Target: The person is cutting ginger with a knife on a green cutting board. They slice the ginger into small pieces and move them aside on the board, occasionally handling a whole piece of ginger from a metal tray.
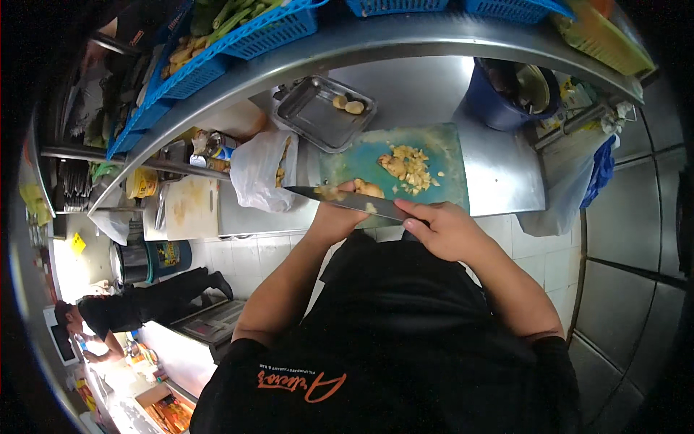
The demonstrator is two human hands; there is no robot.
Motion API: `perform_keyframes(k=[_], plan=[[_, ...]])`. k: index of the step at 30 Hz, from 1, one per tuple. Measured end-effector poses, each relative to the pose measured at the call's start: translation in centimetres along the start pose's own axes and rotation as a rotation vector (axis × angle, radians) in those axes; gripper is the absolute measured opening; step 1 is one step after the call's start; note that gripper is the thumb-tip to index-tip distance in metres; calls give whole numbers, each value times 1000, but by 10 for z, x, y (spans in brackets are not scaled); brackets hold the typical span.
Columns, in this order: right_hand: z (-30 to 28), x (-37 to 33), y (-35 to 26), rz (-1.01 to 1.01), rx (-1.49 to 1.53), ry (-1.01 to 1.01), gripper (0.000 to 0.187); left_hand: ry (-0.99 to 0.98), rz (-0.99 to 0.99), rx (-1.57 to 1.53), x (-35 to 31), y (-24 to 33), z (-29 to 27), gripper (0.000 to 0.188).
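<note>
My right hand (441,228) is wrapped round the handle of a large kitchen knife (383,208). Its blade points left and crosses in front of my left hand (338,220), with small pale bits stuck to it. The fingers of my left hand are partly hidden behind the blade and curl round a pale yellow root piece (369,189), perhaps ginger. Both hands are at the near edge of a green cutting board (444,148). Beyond them on the board lies a heap of chopped pale yellow pieces (416,170), with a larger knobbly chunk at its left.
A metal tray (307,116) with a few pale pieces overlaps the board's far left. Left of the board stands a white plastic bag (256,170); a blue bucket (495,98) is at the far right. Blue baskets (271,36) line the shelf above. Another person (123,311) works at the left.
</note>
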State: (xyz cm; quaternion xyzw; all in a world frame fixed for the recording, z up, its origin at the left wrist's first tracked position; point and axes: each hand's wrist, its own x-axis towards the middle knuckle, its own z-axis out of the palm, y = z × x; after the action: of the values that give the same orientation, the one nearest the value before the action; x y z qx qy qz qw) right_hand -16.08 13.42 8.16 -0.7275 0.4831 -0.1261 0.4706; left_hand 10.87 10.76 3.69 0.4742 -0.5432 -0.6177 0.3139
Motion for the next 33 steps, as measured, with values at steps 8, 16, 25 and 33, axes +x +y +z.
perform_keyframes(k=[8,16,25,33], plan=[[23,-23,74,42,-20,117,45,68,-323,20,-7,-13,-7,19],[25,-15,43,72,-12,67,45,85,-302,-227,-8,-22,-1,27],[35,-11,88,50,-16,132,45,-63,-298,-190,-11,-25,-16,22],[31,-30,104,362,430,82,42,-108,-176,-299,-11,-14,-18,53]])
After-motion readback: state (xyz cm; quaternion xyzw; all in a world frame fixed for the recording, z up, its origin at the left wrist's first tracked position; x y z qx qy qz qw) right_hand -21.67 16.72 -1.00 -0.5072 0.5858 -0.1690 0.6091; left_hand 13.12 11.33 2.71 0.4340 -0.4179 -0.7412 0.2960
